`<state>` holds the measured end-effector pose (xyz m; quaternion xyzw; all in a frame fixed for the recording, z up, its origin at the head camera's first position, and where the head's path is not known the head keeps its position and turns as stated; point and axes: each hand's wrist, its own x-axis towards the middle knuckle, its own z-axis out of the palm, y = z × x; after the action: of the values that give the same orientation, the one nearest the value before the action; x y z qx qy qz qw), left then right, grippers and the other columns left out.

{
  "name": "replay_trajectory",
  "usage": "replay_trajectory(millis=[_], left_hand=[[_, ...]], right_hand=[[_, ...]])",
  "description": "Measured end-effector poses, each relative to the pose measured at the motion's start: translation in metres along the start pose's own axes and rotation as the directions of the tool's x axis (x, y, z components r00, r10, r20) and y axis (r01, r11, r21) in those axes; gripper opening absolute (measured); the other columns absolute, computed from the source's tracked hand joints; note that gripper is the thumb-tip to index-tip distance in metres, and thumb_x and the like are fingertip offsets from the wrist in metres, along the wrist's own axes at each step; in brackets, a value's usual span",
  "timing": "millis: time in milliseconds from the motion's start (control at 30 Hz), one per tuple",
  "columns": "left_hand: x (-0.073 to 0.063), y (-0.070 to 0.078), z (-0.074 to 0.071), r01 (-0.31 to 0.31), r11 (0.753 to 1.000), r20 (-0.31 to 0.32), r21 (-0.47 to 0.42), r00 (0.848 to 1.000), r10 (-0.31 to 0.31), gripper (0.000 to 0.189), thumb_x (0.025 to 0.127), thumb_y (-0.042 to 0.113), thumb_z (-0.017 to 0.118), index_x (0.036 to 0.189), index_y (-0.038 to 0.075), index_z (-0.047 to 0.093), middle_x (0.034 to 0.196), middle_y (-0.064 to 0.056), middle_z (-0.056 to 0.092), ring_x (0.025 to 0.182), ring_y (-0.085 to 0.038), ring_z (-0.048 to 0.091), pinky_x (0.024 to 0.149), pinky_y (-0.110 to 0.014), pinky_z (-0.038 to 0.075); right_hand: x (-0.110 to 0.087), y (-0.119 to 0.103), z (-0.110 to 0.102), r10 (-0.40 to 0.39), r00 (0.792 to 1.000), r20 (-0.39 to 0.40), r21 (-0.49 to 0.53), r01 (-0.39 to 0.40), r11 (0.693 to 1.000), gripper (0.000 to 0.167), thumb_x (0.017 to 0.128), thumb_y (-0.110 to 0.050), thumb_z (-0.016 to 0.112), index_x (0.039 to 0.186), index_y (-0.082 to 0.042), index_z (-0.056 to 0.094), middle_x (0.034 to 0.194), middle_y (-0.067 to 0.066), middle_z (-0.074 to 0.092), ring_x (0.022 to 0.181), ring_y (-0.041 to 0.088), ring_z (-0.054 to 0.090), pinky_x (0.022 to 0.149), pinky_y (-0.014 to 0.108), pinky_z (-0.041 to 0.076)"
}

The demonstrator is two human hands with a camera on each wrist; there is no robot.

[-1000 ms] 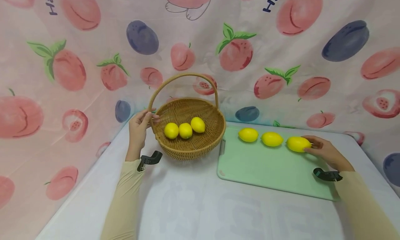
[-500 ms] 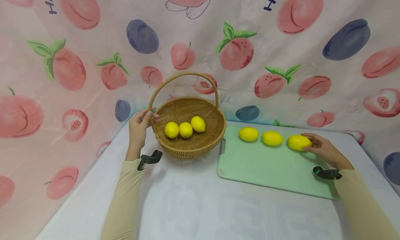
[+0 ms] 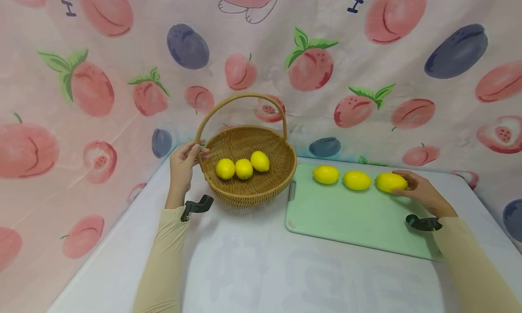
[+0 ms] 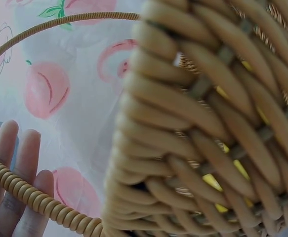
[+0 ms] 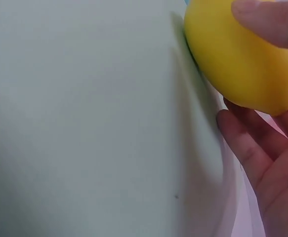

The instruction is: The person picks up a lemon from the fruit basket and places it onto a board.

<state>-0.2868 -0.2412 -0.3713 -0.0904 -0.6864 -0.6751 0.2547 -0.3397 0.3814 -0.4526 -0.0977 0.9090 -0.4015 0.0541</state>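
Note:
A brown wicker basket (image 3: 246,199) with an arched handle (image 4: 60,207) stands at the left, with three yellow lemons inside, one being the nearest-middle lemon (image 3: 244,169). My left hand (image 3: 182,166) holds the left foot of that handle; in the left wrist view its fingers (image 4: 27,153) extend behind the wrapped cane. On the pale green cutting board (image 3: 346,218) three more lemons lie in a row along the far side. My right hand (image 3: 422,193) grips the rightmost lemon (image 3: 389,181), thumb on its near side and fingers around its right end. The right wrist view shows this lemon (image 5: 242,54) close over the board.
The left lemon (image 3: 326,174) and the middle lemon (image 3: 356,180) on the board sit beside the gripped one. A white cloth (image 3: 244,258) covers the table, and a fruit-print curtain (image 3: 261,41) rises right behind the basket and board.
The right hand has shifted slightly left and away from me, its thumb further onto the lemon, which has moved slightly toward the back. The left hand stays at the basket handle.

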Motion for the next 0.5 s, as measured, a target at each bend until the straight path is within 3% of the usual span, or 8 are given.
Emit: replay_trajectory(millis=[300, 500], left_hand=[[0.0014, -0.0015, 0.0007, -0.008, 1.0, 0.006, -0.001, 1.0, 0.008, 0.043, 0.096, 0.022, 0.053, 0.116, -0.016, 0.056, 0.075, 0.012, 0.07, 0.072, -0.004, 0.068, 0.073, -0.019, 0.057], [0.0018, -0.0021, -0.0016, -0.003, 1.0, 0.002, -0.003, 1.0, 0.003, 0.042, 0.096, 0.022, 0.053, 0.116, -0.015, 0.056, 0.076, 0.011, 0.07, 0.072, -0.005, 0.068, 0.073, -0.019, 0.057]], right_hand=[[0.0043, -0.001, 0.001, -0.013, 0.999, -0.051, -0.048, 0.01, 0.999, 0.073, 0.086, -0.033, 0.068, 0.142, -0.001, 0.034, 0.113, -0.026, 0.036, 0.088, -0.011, 0.041, 0.072, 0.004, 0.04], [0.0075, -0.0035, 0.0027, 0.021, 0.999, -0.031, -0.038, -0.023, 0.999, 0.074, 0.086, -0.035, 0.068, 0.141, 0.0, 0.032, 0.128, 0.003, 0.044, 0.088, -0.016, 0.04, 0.072, 0.002, 0.041]])
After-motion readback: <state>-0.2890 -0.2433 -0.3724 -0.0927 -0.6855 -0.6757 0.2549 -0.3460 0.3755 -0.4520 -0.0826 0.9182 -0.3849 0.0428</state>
